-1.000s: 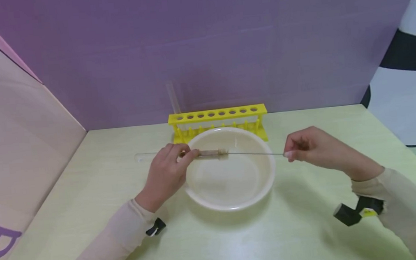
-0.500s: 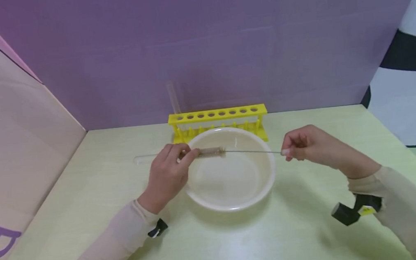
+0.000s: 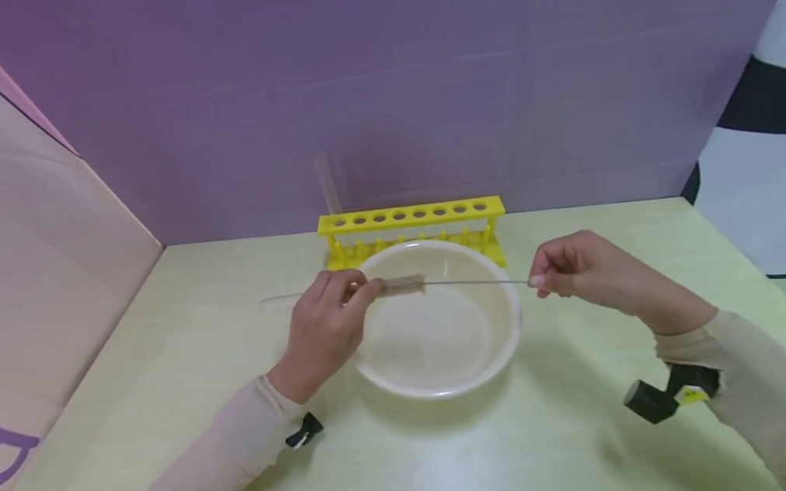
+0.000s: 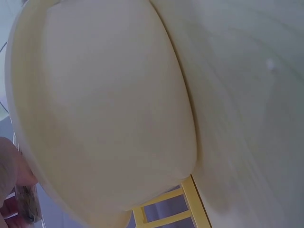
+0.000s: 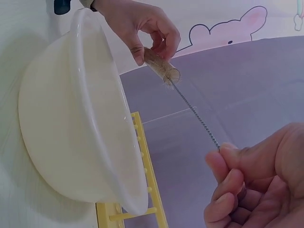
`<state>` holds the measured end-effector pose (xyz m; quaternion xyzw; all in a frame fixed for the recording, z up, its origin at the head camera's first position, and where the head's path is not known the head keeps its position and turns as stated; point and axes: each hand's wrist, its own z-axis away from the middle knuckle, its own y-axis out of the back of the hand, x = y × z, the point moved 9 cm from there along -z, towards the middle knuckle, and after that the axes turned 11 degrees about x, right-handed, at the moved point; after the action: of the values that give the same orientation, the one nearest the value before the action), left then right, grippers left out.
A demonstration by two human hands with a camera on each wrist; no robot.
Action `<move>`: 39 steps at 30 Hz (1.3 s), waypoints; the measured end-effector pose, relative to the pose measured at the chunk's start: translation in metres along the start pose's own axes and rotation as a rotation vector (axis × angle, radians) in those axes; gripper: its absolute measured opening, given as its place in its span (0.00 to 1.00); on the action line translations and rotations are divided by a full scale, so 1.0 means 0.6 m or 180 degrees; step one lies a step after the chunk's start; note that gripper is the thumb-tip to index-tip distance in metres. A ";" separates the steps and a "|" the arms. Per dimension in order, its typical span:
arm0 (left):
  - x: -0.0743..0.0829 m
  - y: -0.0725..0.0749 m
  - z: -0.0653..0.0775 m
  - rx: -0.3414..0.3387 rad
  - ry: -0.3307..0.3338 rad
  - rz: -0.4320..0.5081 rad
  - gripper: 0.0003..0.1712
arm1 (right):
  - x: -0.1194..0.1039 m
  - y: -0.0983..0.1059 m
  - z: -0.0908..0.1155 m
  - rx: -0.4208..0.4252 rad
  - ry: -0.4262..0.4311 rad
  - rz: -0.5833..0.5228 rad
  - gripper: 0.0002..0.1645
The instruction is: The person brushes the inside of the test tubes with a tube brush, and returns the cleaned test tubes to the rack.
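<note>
While a cream-white bowl [image 3: 441, 391] is marking the middle of the clock in the head view, both hands are holding one tube and brush across its far half. At nine o'clock the left hand [image 3: 325, 325] is gripping a clear test tube [image 3: 279, 303], thumb and fingers curling round it. That tube is lying nearly level above the bowl's rim, its closed end pointing to nine and its mouth to three. Inside the mouth end, the pale brown bristles [image 3: 402, 284] of a brush are filling the glass, and the right wrist view is showing a few wisps sticking out at the opening.

From the mouth, the brush's twisted metal wire [image 5: 194, 112] is running toward three o'clock. Between two and three, just beyond the rim, the right hand [image 3: 570, 265] is pinching the wire's end between thumb and forefinger, the other fingers curling in toward the palm.

Behind the bowl at twelve o'clock, a yellow rack [image 3: 411, 214] with a row of holes is standing on the pale table [image 3: 164, 359]. Another clear tube [image 3: 326, 181] is leaning slightly in its end hole, at eleven. A purple backdrop [image 3: 422, 95] is rising beyond the rack. Black devices are sitting at both wrists, one [image 3: 304, 430] at eight o'clock and the other [image 3: 652, 402] near four, below light beige sleeves [image 3: 764, 392]
</note>
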<state>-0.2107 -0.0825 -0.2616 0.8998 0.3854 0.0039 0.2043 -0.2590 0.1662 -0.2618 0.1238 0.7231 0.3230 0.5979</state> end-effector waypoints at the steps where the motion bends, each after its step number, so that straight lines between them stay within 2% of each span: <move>1: 0.001 -0.001 0.000 -0.0013 0.0008 0.0012 0.11 | -0.001 0.000 0.000 0.0001 -0.0017 0.0020 0.03; 5: 0.004 -0.003 -0.001 -0.0023 0.0021 0.0050 0.12 | -0.009 0.002 -0.001 -0.0009 -0.0038 0.0089 0.03; 11: 0.011 -0.005 -0.005 0.0039 0.0018 0.0071 0.09 | -0.017 0.004 -0.002 0.0003 -0.0091 0.0208 0.03; 20: 0.020 -0.005 -0.011 0.0084 -0.0002 0.0104 0.07 | -0.033 0.002 -0.005 0.0086 0.0081 0.0327 0.02; 27: 0.026 -0.012 -0.012 0.0024 0.0003 0.0131 0.10 | -0.045 -0.001 -0.006 0.0180 0.0179 0.0524 0.04; 39: 0.036 -0.019 -0.020 -0.0005 0.0004 0.0187 0.11 | -0.060 -0.009 -0.009 0.0229 0.0371 0.0572 0.04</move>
<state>-0.2052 -0.0560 -0.2579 0.9106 0.3589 0.0108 0.2045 -0.2539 0.1403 -0.2364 0.1905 0.7537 0.3558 0.5187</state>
